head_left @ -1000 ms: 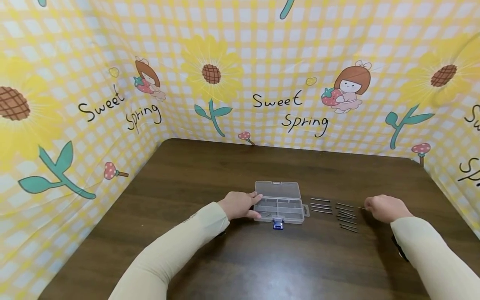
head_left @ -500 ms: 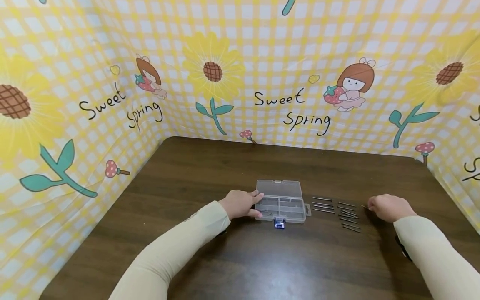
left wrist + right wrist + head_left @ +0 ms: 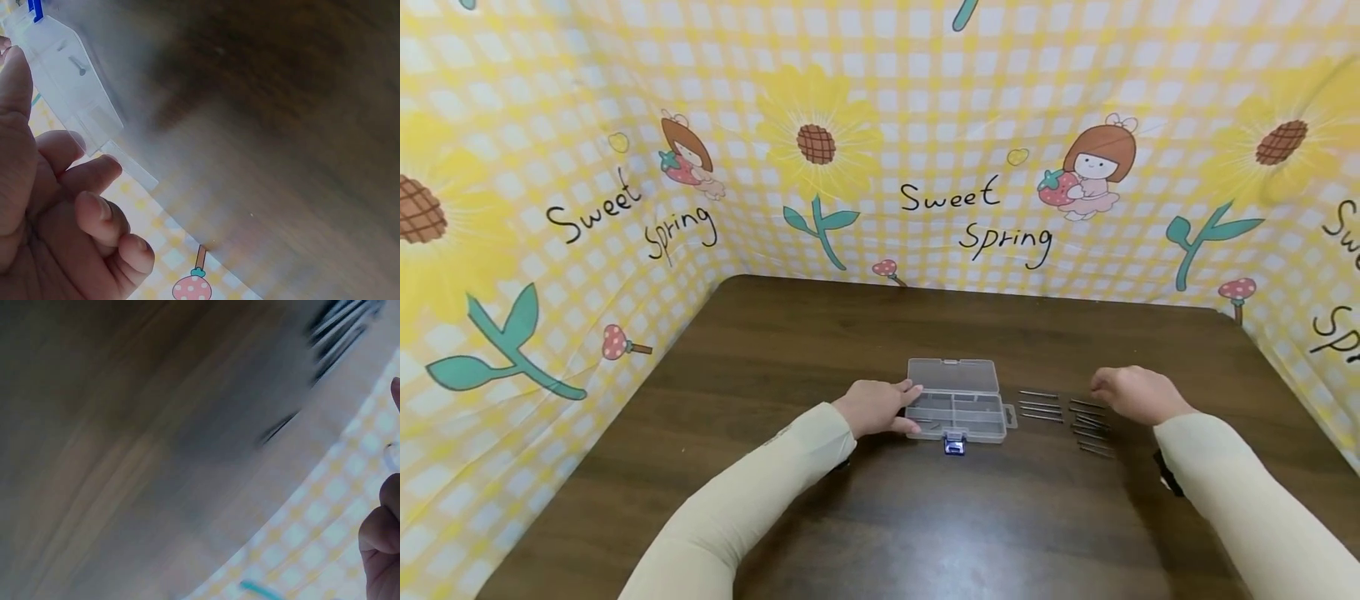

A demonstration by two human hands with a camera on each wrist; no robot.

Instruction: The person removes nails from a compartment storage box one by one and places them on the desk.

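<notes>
A clear plastic compartment box with a blue latch stands with its lid raised. My left hand holds its left end, thumb at the front and index finger at the back. Through the box wall in the left wrist view shows a small metal nail. My right hand hovers at the upper right of a column of thin metal nails, fingertips drawn together; whether a nail is between them I cannot tell. In the right wrist view, a single nail lies away from my fingers.
A second group of several nails lies between the box and the right-hand column. The brown wooden table ends at a patterned yellow checked cloth hanging behind and at the sides.
My right hand has moved left and slightly back from the right side of the nail column, where a thin nail showed at its fingertips. My left hand stays on the box.
</notes>
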